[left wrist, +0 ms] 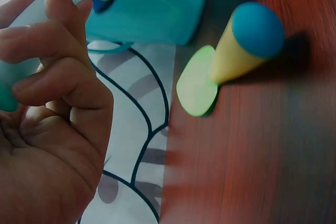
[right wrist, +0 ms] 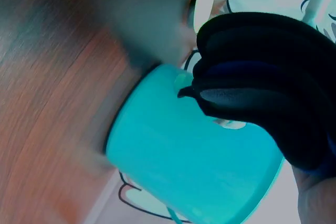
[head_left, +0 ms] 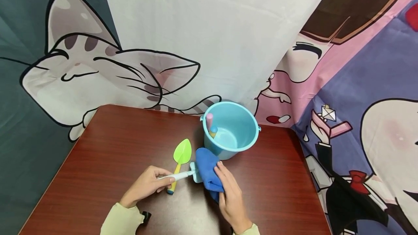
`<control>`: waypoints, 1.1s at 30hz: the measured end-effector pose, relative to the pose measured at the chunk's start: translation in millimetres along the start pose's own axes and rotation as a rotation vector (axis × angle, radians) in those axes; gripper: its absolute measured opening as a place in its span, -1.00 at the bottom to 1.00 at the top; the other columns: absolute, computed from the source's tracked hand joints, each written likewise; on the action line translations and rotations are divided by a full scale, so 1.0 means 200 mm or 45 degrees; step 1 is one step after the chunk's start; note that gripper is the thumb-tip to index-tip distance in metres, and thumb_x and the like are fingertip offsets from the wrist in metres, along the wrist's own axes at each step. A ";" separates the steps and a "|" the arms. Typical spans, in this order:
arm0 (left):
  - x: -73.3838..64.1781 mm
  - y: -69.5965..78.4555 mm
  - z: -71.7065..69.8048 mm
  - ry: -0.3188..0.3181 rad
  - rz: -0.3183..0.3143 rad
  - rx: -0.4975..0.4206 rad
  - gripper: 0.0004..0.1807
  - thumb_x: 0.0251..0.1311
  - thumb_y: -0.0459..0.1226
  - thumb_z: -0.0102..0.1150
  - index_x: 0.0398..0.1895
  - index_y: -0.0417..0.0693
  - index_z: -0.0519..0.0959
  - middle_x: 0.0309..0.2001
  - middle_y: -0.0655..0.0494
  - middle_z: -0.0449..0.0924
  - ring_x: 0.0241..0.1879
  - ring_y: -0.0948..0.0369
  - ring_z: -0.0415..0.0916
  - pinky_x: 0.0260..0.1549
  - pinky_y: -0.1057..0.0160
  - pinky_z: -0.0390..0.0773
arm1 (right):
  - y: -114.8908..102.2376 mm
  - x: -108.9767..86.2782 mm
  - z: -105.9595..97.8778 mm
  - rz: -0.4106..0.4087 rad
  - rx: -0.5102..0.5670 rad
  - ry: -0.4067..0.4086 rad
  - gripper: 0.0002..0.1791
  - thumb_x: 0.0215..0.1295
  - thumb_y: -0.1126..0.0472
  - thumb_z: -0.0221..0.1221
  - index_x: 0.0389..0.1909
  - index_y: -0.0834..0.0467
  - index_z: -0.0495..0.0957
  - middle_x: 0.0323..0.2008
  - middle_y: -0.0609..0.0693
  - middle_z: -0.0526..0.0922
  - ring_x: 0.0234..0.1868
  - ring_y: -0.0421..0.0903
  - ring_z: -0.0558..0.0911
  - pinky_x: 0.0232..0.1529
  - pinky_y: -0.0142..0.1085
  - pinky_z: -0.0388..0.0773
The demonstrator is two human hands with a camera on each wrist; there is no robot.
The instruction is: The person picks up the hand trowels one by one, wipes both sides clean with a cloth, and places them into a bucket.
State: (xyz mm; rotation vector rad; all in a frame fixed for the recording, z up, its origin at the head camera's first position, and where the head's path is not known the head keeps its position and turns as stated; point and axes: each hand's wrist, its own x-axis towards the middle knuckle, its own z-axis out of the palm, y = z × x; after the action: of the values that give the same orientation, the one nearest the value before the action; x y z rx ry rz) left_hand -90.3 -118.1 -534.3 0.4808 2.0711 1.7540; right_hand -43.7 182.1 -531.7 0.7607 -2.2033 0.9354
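Note:
In the head view my left hand (head_left: 148, 184) pinches the pale handle of a light-blue toy garden tool (head_left: 183, 175), holding it level above the table. The tool's wide head points right, partly covered by a folded blue cloth (head_left: 208, 169). My right hand (head_left: 232, 195) grips that cloth against the head from the right side. Beneath the tool lies a toy trowel (head_left: 183, 151) with a green blade and a yellow handle. The left wrist view shows the trowel's blue handle end (left wrist: 258, 30). In the right wrist view the cloth (right wrist: 257, 72) looks dark and hides the tool's head.
A light-blue bucket (head_left: 232, 130) stands at the table's back edge, just beyond the cloth. Inside it lean a pink handle (head_left: 209, 120) and a blue-tipped yellow one (head_left: 213, 131). The brown table (head_left: 130, 140) meets a printed cartoon curtain (head_left: 209, 39) behind.

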 end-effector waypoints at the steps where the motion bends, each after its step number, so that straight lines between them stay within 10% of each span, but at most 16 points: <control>1: 0.00 0.00 0.01 -0.004 0.002 0.004 -0.77 0.32 -0.23 0.27 -0.30 -0.27 0.71 -0.59 0.06 0.58 -0.69 0.41 0.29 -0.71 0.44 0.24 | 0.00 0.00 0.01 -0.032 0.009 -0.021 -0.52 0.39 0.42 -0.15 0.27 0.37 0.47 0.27 0.33 0.49 0.30 0.22 0.47 0.41 -0.26 0.21; 14: 0.02 0.04 0.05 -0.027 -0.003 0.026 -0.79 0.33 -0.23 0.26 -0.27 -0.23 0.71 -0.53 -0.11 0.64 -0.68 0.41 0.35 -0.69 0.43 0.34 | -0.03 -0.03 0.02 -0.035 -0.042 -0.439 -0.15 0.05 0.52 0.03 0.46 0.04 0.33 0.43 0.12 0.35 0.43 0.14 0.33 0.47 -0.11 0.08; 28: -0.03 0.04 -0.03 -0.061 0.103 -0.040 -0.83 0.37 -0.29 0.21 -0.21 -0.22 0.72 -0.58 0.16 0.59 -0.69 0.33 0.31 -0.71 0.42 0.30 | 0.02 -0.07 0.00 0.142 -0.028 -0.310 -0.16 0.01 0.70 -0.07 0.38 0.15 0.42 0.35 0.17 0.44 0.35 0.17 0.42 0.44 -0.33 0.11; 33: -0.05 0.05 -0.06 -0.077 0.142 -0.081 -0.84 0.38 -0.35 0.17 -0.18 -0.26 0.71 -0.56 -0.06 0.60 -0.68 0.39 0.31 -0.71 0.40 0.32 | 0.04 -0.08 -0.04 0.213 -0.088 -0.227 -0.21 0.05 0.69 -0.03 0.36 0.17 0.44 0.31 0.14 0.49 0.29 0.11 0.50 0.38 -0.46 0.13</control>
State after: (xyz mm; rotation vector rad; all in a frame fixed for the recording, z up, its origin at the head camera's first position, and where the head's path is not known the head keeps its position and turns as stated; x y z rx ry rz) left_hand -87.3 -131.4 -521.1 0.6333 1.9752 1.8382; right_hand -36.5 196.8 -542.8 0.6579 -2.4729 0.8956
